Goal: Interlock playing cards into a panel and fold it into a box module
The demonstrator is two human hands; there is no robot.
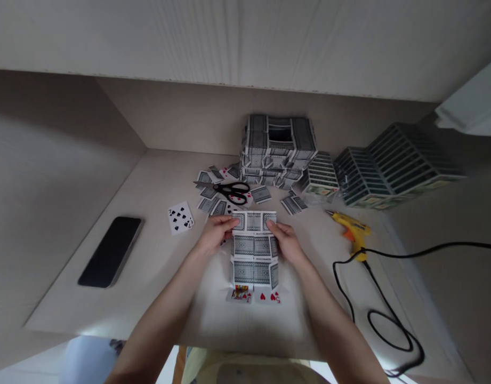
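Note:
Between my hands is a structure of folded playing cards, their patterned backs facing up in rows. My left hand grips its far left corner, thumb on top. At the far right corner my right hand pinches it the same way. Out from the near edge stick a jack card and a five of hearts, both face up. Just beyond my hands, black-handled scissors lie on scattered card pieces. The undersides of the structure and some of my fingers are hidden.
A larger card structure stands against the back wall, with stacked card boxes to its right. A yellow glue gun trails a black cord at right. Left lie a seven of spades and a phone. A shelf overhangs the desk.

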